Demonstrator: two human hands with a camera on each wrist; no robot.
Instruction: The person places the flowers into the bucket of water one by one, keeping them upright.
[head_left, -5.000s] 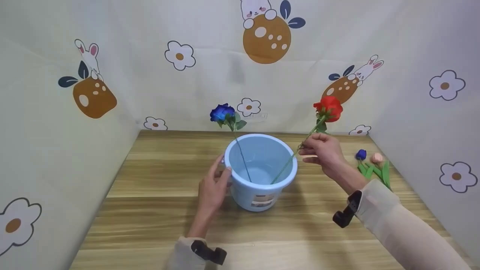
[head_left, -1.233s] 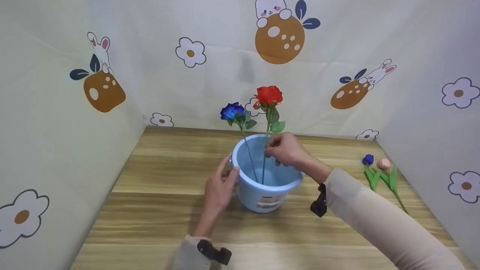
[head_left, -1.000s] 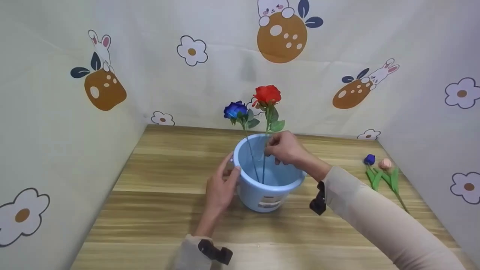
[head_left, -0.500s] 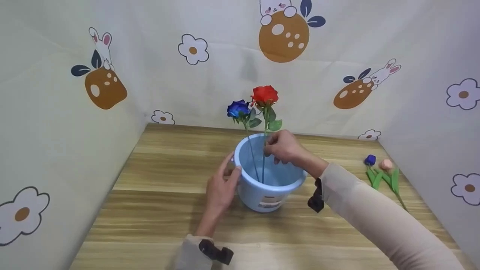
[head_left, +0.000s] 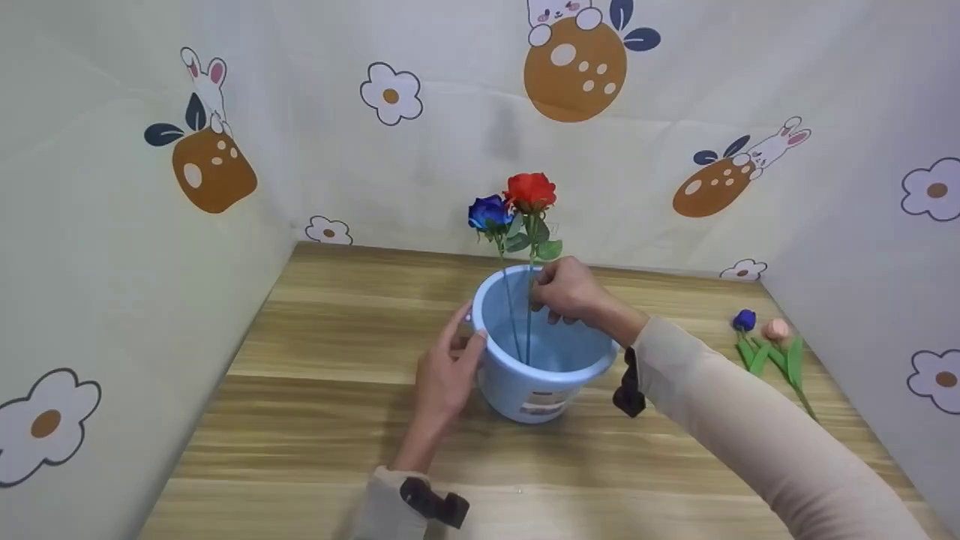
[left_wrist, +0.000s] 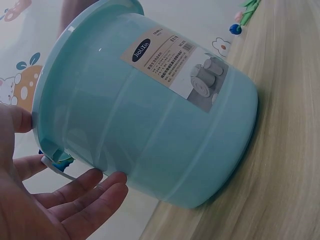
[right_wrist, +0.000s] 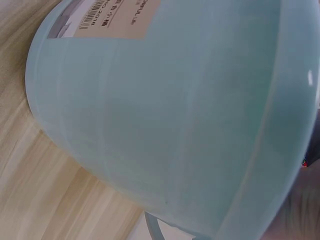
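A light blue plastic bucket [head_left: 501,384] stands on the wooden table in the head view. My left hand [head_left: 444,371] is at its left side; in the left wrist view the thumb [left_wrist: 20,120] touches the rim and loosely bent fingers [left_wrist: 95,202] rest against the wall by the handle [left_wrist: 56,169]. Reaching over the bucket's mouth, my right hand [head_left: 574,291] pinches the stem of an artificial red rose [head_left: 531,193]. That rose stands nearly upright inside. Just left of it, a blue rose [head_left: 487,214] leans in the bucket, the two blooms overlapping. The bucket hides most of the right hand in the right wrist view.
On the table's right side lie a blue tulip [head_left: 744,320] and a pale pink tulip [head_left: 777,330] with green leaves. Cloth walls [head_left: 450,165] printed with rabbits and flowers enclose the back and sides. A paper label [left_wrist: 175,65] is on the bucket.
The red rose has swung from a rightward lean to nearly upright, my right hand moving left with it. Lately the blue rose's bloom has drifted right against the red one. My left hand stays at the bucket.
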